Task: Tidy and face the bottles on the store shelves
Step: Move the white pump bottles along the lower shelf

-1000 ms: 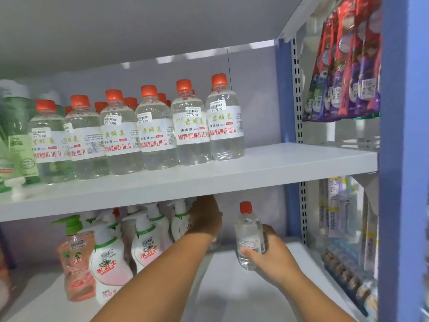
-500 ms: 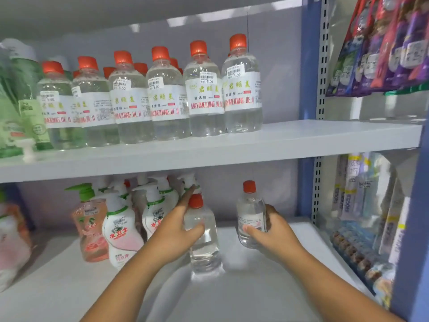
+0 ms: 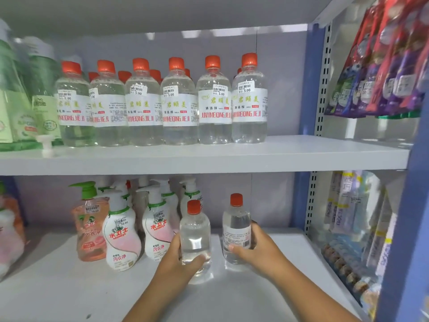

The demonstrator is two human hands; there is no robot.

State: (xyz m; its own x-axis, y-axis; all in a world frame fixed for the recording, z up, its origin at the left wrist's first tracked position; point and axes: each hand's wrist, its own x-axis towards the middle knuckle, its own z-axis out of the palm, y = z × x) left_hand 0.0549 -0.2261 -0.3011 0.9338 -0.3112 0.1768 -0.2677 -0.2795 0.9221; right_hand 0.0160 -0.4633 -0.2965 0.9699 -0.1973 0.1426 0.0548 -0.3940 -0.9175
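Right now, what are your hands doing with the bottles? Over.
Left hand grips left bottle. Right hand grips right bottle, back label showing. Both upright on lower shelf. Pump bottles close on left.

White metal shelf boards (image 3: 301, 156) run between blue perforated uprights (image 3: 312, 80) against a pale grey back panel (image 3: 278, 66), with strip light reflecting along the panel's top edge.

You are seeing bright, even light, glare streaking the back wall (image 3: 232, 33), edges blurring and bending outward.
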